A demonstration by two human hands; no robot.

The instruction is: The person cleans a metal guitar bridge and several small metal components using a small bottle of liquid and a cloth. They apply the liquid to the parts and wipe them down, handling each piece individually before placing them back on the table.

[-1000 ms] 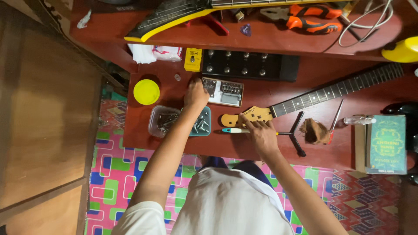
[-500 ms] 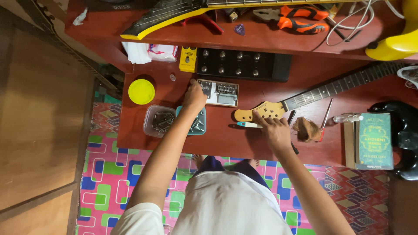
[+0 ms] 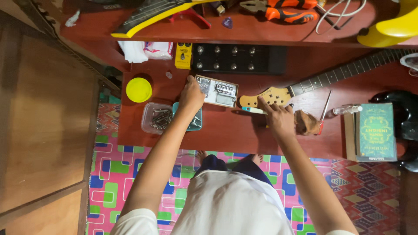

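Pale maple guitar headstock (image 3: 266, 96), flat

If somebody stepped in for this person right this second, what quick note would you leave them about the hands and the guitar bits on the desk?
Left hand: resting at the edge of the small box holding a metal guitar bridge, above the clear tub of screws; I cannot tell if it grips anything.
Right hand: fingers spread, forefinger touching the wooden guitar headstock, beside a light-blue-handled tool; nothing visibly held.
The guitar neck lies flat across the red desk, detached from any body. A brown cloth and thin rod lie right of the hand.
Done: parts laid out. Left: the bridge sits in its box, unmounted.
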